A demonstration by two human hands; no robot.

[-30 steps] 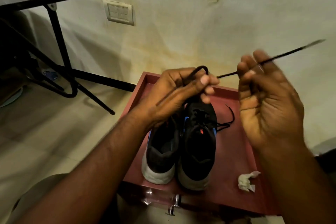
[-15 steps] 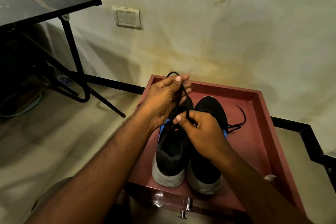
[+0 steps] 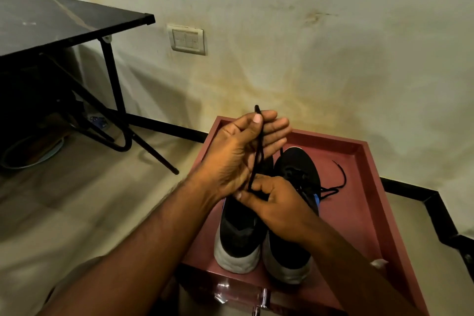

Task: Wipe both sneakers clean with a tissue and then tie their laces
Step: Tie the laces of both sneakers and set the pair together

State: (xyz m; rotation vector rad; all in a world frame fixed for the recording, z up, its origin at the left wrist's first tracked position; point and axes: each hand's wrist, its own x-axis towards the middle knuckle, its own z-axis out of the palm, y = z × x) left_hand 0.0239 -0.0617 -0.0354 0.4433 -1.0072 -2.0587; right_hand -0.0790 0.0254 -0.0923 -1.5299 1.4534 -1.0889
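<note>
Now lace (image 3: pixel 257 151) pinched between left hand (image 3: pixel 241 154), right hand (image 3: pixel 274 200).

A: Light was dim and warm, yellow cast over the stained cream wall (image 3: pixel 307 59). Source looked upper right; the black folding table (image 3: pixel 64 20) threw soft shadow left and down the wall.

B: Sharpness?

A: Centre acceptable. Forearms soft at the bottom edge. Wide-angle bowing at the borders. Small glare on the shiny metal handle (image 3: pixel 230 292); black sneakers (image 3: pixel 295 174) crushed to shadow.

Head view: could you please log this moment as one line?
step: tying | left hand: holds lace loop | right hand: pinches base | sneakers: on red tray
</note>
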